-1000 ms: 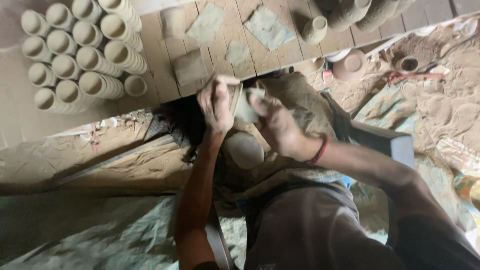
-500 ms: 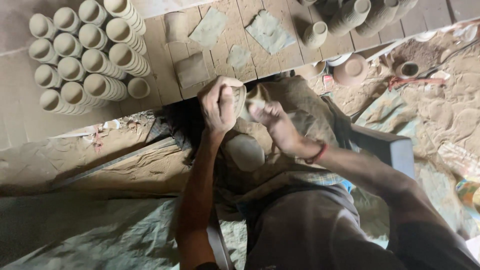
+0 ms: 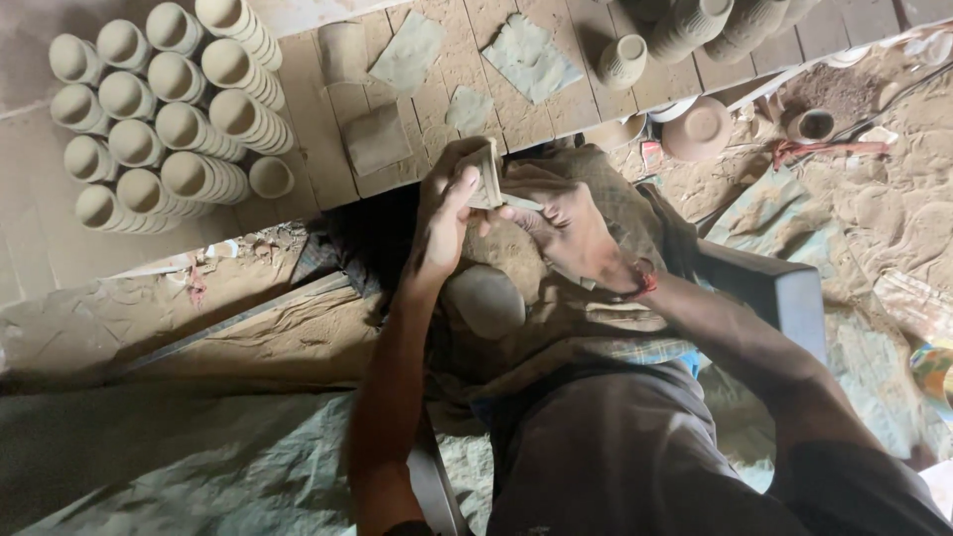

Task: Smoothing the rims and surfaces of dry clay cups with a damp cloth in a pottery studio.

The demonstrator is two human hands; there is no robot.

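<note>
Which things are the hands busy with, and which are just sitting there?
Busy with:
- clay cup, held in the left hand
- right hand, touching the cup
- clay lump on the lap

Just sitting there:
- rows of finished cups
- clay scraps
- small bowl

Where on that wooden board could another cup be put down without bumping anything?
The board is bare in a strip between the stacked cups and the clay slabs, and again between the slabs and the lone cup. The far left is packed with cups. Both hands hold a clay piece over the lap.
</note>
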